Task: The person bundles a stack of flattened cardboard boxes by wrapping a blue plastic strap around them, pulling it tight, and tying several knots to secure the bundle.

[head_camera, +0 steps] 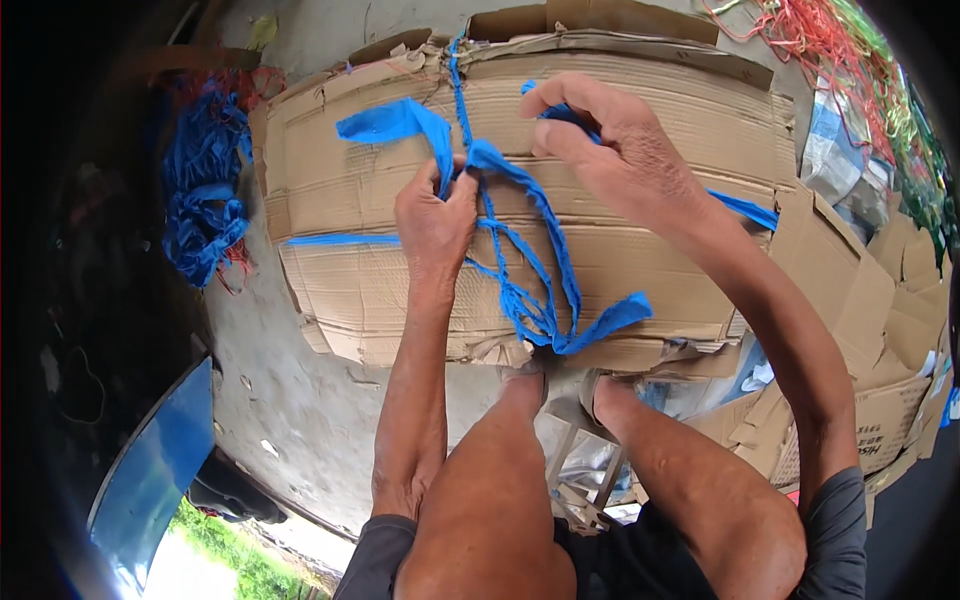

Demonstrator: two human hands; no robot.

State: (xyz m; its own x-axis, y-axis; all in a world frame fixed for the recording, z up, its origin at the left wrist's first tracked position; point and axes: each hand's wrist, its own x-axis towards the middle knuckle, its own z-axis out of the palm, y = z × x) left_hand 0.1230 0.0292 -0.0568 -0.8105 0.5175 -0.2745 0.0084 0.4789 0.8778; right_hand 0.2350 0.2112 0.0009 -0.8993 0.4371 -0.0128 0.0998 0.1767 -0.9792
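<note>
A flattened stack of corrugated cardboard (652, 277) lies on the floor in front of my feet. Blue fabric strips (551, 217) cross it lengthwise and from front to back, with loose loops and an end trailing over the near edge. My left hand (439, 214) pinches a blue strip near the middle crossing, and a flat tail sticks out to the upper left. Raised over the right half, my right hand (607, 142) curls around another length of blue strip. Its thumb and forefinger are apart, and part of the strip is hidden behind the fingers.
A heap of blue fabric strips (202, 187) lies left of the stack. Red and green plastic twine (817, 45) is piled at the upper right. Loose cardboard (840, 277) crowds the right side. A blue panel (157, 450) stands at lower left on the concrete floor (300, 420).
</note>
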